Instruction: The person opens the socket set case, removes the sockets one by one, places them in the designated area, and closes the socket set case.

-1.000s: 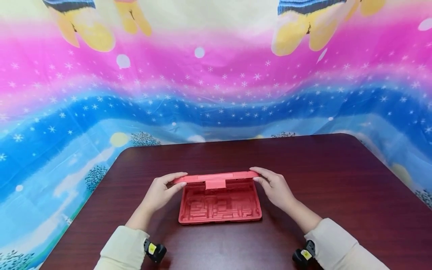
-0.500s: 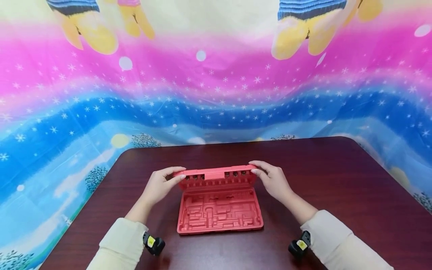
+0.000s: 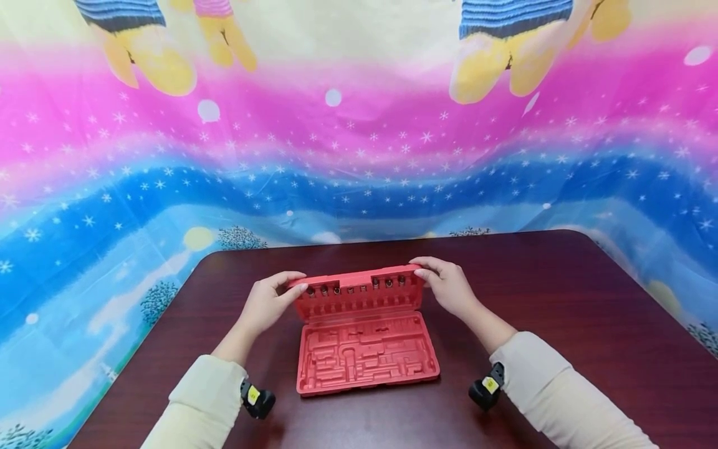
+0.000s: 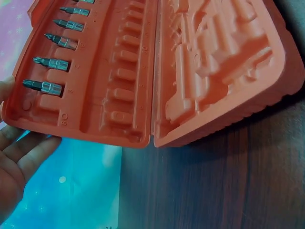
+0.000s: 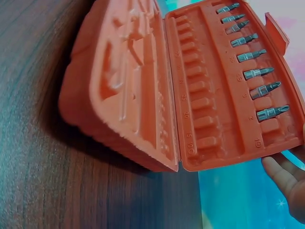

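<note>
A red plastic tool case (image 3: 367,358) lies on the table with its lid (image 3: 359,305) raised on the hinge. My left hand (image 3: 268,302) grips the lid's left upper corner between thumb and fingers. At the right upper corner, my right hand (image 3: 451,288) pinches the lid the same way. Inside the lid sits a row of metal screwdriver bits (image 5: 257,73), also seen as bits (image 4: 50,63) in the left wrist view. The second row of lid slots (image 4: 126,74) holds nothing. The moulded hollows of the base (image 4: 219,52) show no tools.
The dark wooden table (image 3: 533,299) extends around the case. Behind it hangs a printed curtain (image 3: 359,174) in pink and blue. A black wrist camera (image 3: 257,399) is strapped at the left sleeve, another camera (image 3: 487,388) at the right.
Both hands have lifted the lid up and back from nearly closed. The bits inside it and more of the base have come into sight.
</note>
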`<action>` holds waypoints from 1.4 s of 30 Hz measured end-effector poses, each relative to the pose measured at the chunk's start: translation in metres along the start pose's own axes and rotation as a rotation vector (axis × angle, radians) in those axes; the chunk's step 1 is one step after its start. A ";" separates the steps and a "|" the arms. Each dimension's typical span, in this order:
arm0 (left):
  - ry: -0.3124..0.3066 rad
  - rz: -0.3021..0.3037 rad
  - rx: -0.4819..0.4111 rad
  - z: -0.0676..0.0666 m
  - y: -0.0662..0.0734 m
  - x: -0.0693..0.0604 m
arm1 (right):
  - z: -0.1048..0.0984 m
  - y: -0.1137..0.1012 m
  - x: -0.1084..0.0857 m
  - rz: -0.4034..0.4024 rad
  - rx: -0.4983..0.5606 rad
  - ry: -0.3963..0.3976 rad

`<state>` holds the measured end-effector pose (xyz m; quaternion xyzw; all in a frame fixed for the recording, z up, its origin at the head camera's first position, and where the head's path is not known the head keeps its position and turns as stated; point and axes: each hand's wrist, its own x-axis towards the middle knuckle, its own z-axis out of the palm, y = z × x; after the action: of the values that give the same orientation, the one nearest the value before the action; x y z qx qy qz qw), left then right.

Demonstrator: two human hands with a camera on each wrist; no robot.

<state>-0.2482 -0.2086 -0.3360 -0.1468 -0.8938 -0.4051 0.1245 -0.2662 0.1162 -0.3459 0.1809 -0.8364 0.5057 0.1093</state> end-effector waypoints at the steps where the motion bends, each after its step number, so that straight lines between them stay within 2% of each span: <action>1: 0.007 0.001 -0.002 -0.001 0.000 -0.002 | 0.000 0.000 0.000 -0.003 0.006 0.004; 4: 0.041 0.021 0.011 -0.003 0.000 -0.011 | 0.001 -0.001 -0.001 -0.010 0.014 0.009; 6: 0.080 0.044 0.052 -0.004 0.001 -0.020 | 0.002 -0.001 0.000 -0.014 0.012 0.007; 11: 0.233 0.116 0.246 0.002 -0.003 -0.047 | 0.002 -0.003 0.000 0.010 0.011 -0.002; 13: 0.266 0.144 0.309 0.009 -0.006 -0.057 | 0.002 -0.004 0.001 0.021 0.014 -0.002; 14: 0.261 0.156 0.328 0.013 -0.008 -0.061 | 0.001 -0.004 0.001 0.023 0.014 -0.002; 16: 0.206 0.185 0.368 0.022 -0.011 -0.069 | 0.001 -0.004 0.002 0.021 0.020 0.001; 19: 0.061 0.219 0.401 0.033 -0.017 -0.078 | 0.001 -0.004 0.003 0.017 0.025 0.006; 21: -0.034 0.222 0.400 0.039 -0.020 -0.082 | 0.001 -0.003 0.003 0.023 0.029 0.003; 23: -0.098 0.217 0.397 0.042 -0.022 -0.086 | 0.001 -0.002 0.003 0.036 0.023 -0.009; 34: -0.283 0.179 0.363 0.041 -0.025 -0.091 | 0.002 -0.002 0.009 0.088 0.109 -0.083; 42: -0.485 0.117 0.320 0.035 -0.021 -0.088 | 0.000 -0.002 0.012 0.121 0.153 -0.120</action>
<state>-0.1781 -0.2095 -0.4033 -0.2692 -0.9400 -0.2041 -0.0481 -0.2763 0.1127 -0.3396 0.1680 -0.8099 0.5619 0.0141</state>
